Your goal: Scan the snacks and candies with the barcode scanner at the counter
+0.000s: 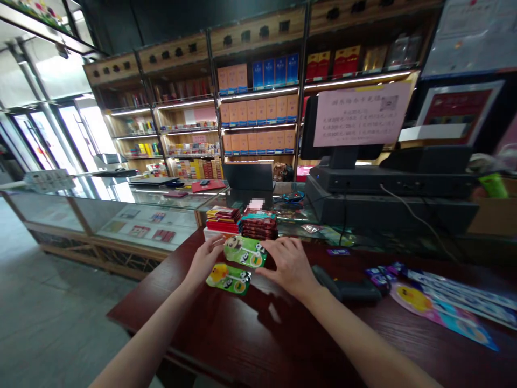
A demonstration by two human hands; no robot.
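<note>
Two green packets with panda pictures are at the middle of the dark red counter (242, 334). The farther green packet (245, 252) lies between my hands. My left hand (205, 260) has its fingertips at that packet's left end, and my right hand (291, 265) has its fingers bent at the right end. The nearer green packet (229, 278), with a yellow figure, lies just below, untouched. Behind them are a stack of red and yellow packs (223, 220) and a stack of dark red packs (259, 225).
A black scanner (351, 290) lies right of my right hand. Farther right are colourful long packages (444, 310) and a small purple packet (338, 251). A monitor (343, 156) with a pink notice stands behind. Glass display cases (141, 221) run left; stocked shelves (258, 126) line the back.
</note>
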